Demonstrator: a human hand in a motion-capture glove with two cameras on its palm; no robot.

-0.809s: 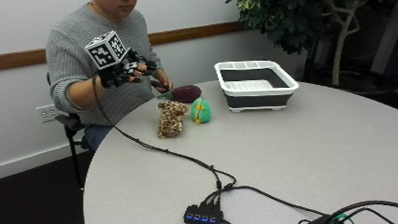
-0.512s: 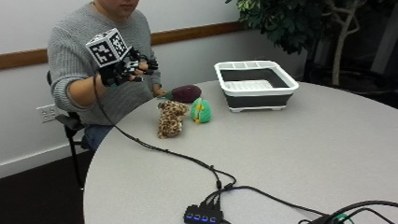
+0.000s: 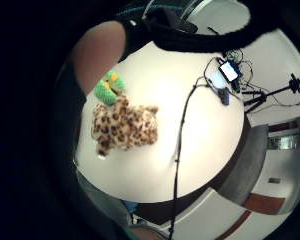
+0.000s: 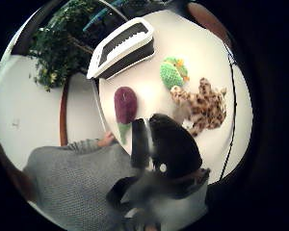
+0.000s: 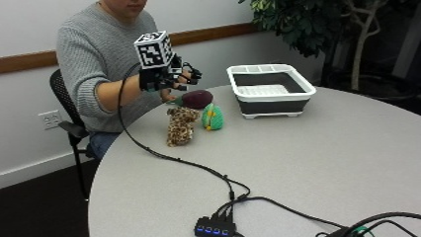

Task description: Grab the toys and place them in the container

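Three toys lie close together near the table's edge in front of the person: a leopard-spotted plush (image 5: 181, 126) (image 3: 122, 129) (image 4: 202, 107), a green plush (image 5: 212, 117) (image 3: 109, 87) (image 4: 173, 72) and a purple eggplant plush (image 5: 196, 98) (image 4: 125, 105). The white and black container (image 5: 270, 91) (image 4: 123, 45) stands beyond them and holds no toys. My gloved right hand (image 5: 168, 79) hovers in the air above the eggplant and leopard toys, its fingers loosely spread, holding nothing. The person's bare hand (image 4: 106, 139) rests at the table edge by the eggplant's green stem.
A black cable (image 5: 197, 168) runs from the glove across the round grey table (image 5: 342, 163) to a hub (image 5: 214, 229) at its near edge. A potted plant (image 5: 309, 24) stands behind the container. The person sits on a chair (image 5: 65, 113) by the wall.
My gloved hand has moved sideways toward the toys and container, staying raised above the table. The toys and the container have not moved.
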